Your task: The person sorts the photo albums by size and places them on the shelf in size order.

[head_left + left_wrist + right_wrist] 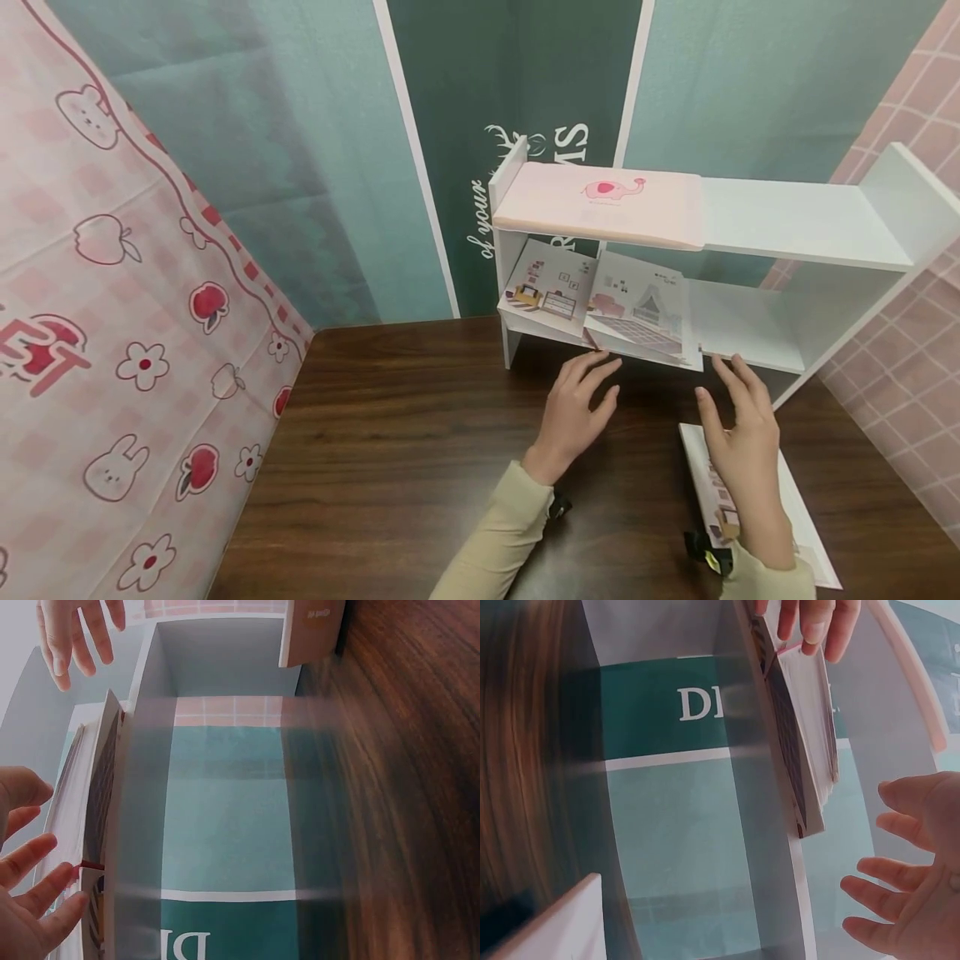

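On the middle board of a white shelf [813,317] lie two books side by side, a left book [551,287] and a right book [641,304], both with furnished-room drawings on their covers. My left hand [572,412] hovers just in front of the spot where they meet, fingers loosely bent and grasping nothing. Off the right book's near corner is my right hand [746,442], fingers spread and holding nothing. In the right wrist view, the book's page edges [810,712] face the right hand [922,862], with a gap between.
A pink elephant book [600,204] covers the left part of the top board. Another book [806,525] lies on the dark wooden table [360,467], partly under the right forearm. Printed cloth [142,317] hangs on the left, and pink tiled cloth [892,358] on the right.
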`<state>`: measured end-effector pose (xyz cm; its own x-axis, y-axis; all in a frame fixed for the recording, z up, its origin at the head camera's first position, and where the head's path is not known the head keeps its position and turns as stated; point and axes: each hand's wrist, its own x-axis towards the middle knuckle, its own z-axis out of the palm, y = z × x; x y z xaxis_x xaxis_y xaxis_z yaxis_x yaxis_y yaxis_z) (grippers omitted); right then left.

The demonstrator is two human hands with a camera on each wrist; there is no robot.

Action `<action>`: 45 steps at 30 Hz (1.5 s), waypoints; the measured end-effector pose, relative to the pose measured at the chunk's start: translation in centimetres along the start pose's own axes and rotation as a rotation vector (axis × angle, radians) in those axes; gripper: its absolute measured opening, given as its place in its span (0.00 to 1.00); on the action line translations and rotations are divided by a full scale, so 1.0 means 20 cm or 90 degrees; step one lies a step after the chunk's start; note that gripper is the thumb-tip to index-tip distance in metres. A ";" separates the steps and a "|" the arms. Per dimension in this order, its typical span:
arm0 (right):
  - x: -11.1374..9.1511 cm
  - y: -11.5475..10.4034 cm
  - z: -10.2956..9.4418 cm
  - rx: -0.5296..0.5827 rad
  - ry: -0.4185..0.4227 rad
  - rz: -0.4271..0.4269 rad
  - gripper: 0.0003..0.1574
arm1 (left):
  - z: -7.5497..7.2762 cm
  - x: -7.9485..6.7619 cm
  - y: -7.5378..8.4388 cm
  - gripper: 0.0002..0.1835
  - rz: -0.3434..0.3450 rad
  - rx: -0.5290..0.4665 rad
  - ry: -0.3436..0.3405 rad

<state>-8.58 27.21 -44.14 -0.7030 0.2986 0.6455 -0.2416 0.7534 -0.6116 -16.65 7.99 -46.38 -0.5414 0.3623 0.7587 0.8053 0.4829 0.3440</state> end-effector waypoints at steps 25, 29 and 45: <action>-0.08 0.08 -0.10 -0.034 0.019 0.045 0.30 | 0.10 -0.12 0.08 0.20 -0.084 -0.037 -0.144; -0.09 0.10 -0.11 -0.047 0.002 0.063 0.29 | 0.11 -0.14 0.10 0.20 -0.083 -0.034 -0.165; -0.15 0.13 -0.16 -0.082 -0.037 0.119 0.28 | 0.15 -0.18 0.16 0.22 -0.109 -0.052 -0.269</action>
<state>-4.97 30.22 -46.23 -0.7657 0.4083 0.4969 -0.0188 0.7581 -0.6519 -12.77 10.65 -49.71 -0.7051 0.5849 0.4010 0.7034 0.5051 0.5001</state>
